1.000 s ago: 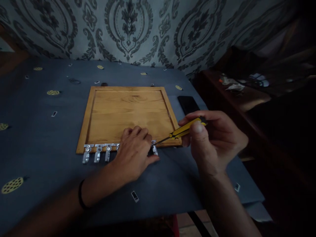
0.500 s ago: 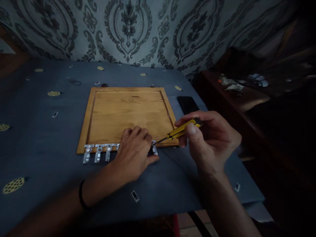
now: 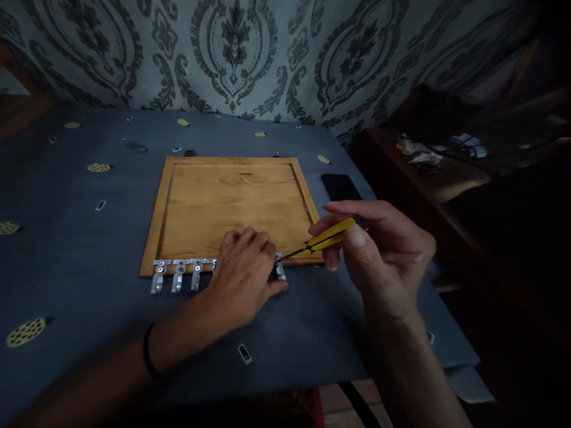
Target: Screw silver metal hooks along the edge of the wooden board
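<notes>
Right fingers (image 3: 359, 208) pinch screwdriver (image 3: 329, 236); left fingers (image 3: 247, 239) curl over metal hooks (image 3: 197, 274).

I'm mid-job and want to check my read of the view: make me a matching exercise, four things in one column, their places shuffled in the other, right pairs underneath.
Things
1. Yellow-and-black screwdriver
2. Black band
3. Flat black slab
4. Row of metal hooks

Places
A. Around the left wrist
B. Along the near edge of the wooden board
C. Held in the right hand
D. On the tablecloth, to the right of the board

Right pairs: 1-C, 2-A, 3-D, 4-B
</notes>
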Demonstrator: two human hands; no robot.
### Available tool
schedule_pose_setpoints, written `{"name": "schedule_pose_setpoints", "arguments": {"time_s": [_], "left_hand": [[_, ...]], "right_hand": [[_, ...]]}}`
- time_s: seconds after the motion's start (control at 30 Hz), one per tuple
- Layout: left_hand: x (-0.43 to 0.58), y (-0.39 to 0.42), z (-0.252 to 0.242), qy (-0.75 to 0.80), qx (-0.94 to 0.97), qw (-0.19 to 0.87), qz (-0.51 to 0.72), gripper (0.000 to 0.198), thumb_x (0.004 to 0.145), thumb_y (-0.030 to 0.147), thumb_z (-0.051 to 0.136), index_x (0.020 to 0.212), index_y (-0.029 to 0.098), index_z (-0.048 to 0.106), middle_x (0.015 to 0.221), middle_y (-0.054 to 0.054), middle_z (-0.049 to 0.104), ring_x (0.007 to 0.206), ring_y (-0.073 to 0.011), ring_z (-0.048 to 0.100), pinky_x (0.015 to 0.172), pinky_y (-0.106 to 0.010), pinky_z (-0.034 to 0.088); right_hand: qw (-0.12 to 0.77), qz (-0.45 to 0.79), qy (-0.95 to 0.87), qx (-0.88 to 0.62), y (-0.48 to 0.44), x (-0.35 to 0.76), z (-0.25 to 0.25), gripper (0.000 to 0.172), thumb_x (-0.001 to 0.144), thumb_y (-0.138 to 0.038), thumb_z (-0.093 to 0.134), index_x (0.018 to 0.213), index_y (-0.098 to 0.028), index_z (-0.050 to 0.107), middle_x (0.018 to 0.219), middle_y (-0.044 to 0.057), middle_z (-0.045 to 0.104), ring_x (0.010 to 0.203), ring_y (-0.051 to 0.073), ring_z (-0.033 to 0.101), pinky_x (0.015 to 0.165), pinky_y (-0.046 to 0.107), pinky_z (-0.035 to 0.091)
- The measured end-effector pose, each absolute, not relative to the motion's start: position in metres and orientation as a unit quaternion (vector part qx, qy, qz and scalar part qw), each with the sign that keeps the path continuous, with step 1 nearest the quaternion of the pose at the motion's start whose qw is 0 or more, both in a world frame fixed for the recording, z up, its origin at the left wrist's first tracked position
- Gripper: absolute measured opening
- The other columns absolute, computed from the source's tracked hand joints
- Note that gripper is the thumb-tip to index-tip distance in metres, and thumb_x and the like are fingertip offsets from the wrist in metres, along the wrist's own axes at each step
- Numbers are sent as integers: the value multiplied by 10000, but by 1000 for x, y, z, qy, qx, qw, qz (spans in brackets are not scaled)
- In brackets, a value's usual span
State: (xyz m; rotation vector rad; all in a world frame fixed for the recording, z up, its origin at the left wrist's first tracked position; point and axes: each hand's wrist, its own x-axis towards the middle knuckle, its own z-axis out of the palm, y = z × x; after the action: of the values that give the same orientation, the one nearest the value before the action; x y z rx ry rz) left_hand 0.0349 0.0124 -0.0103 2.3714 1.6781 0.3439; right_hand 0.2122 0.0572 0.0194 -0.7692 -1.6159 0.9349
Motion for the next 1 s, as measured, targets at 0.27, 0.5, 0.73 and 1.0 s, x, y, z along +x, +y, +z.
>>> {"name": "schedule_pose_setpoints", "arguments": {"time_s": [0.27, 0.5, 0.73, 1.0], "left_hand": [[35, 12, -7, 570, 807, 113, 108, 387, 840, 480, 818, 1023, 159, 703, 1054, -78, 677, 1081, -299, 584, 921, -428, 412], [36, 12, -7, 572, 806, 111, 106, 415, 837, 486, 819, 1065, 160, 698, 1076, -78, 679, 1093, -302, 579, 938, -433, 409], [37, 14, -5, 576, 804, 120, 91, 423, 846, 501, 806, 1063, 150, 713, 1072, -89, 682, 1110, -310, 582, 965, -446, 417], [36, 13, -2, 574, 804, 128, 86, 435, 852, 493, 802, 1090, 143, 704, 1097, -97, 684, 1120, -314, 583, 970, -464, 423]], "right_hand": [[566, 423, -629, -325, 57, 203, 17, 200, 831, -422, 829, 855, -290, 681, 818, -5, 786, 315, 80, 450, 263, 254, 318], [519, 448, -663, -301, 58, 209, 18, 276, 911, -432, 743, 1125, -258, 747, 907, 20, 785, 418, 86, 572, 377, 251, 477], [538, 425, -663, -299, 60, 210, 16, 173, 850, -347, 824, 976, -255, 751, 909, 28, 813, 452, 92, 586, 365, 225, 468], [545, 436, -655, -290, 59, 205, 16, 197, 843, -359, 825, 978, -261, 721, 825, 3, 770, 464, 97, 584, 347, 209, 460]]}}
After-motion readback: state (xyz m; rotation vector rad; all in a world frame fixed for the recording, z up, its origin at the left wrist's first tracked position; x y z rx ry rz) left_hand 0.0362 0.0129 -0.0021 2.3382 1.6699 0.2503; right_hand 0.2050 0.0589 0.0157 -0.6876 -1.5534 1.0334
